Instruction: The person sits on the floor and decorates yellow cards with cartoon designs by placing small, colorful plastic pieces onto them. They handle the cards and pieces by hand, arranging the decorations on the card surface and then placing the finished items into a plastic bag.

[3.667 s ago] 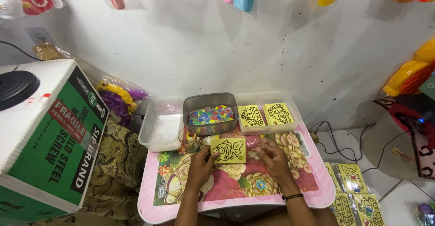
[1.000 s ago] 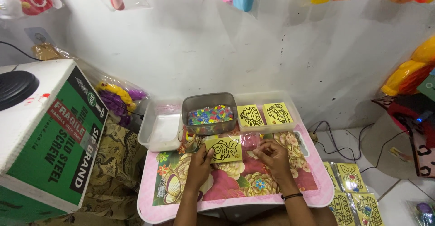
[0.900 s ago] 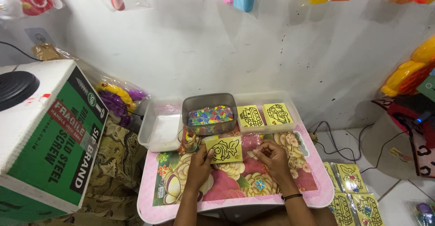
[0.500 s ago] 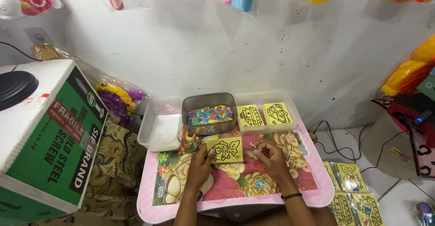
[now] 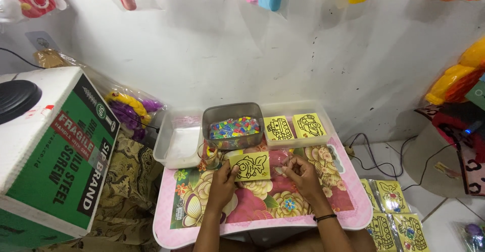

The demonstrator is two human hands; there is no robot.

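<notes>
- Yellow card [image 5: 249,166] with a black fish outline lies on the pink flowered table [image 5: 262,216], near its far edge, just in front of the grey tub [image 5: 233,125] of coloured bits.
- Head view: left hand [image 5: 223,181] pinches the card's left edge, fingers closed on it.
- Right hand [image 5: 300,171] sits just right of the card, fingertips curled together; whether they pinch anything I cannot tell.
- Two more yellow cards [image 5: 294,126] lie in a clear tray behind.
</notes>
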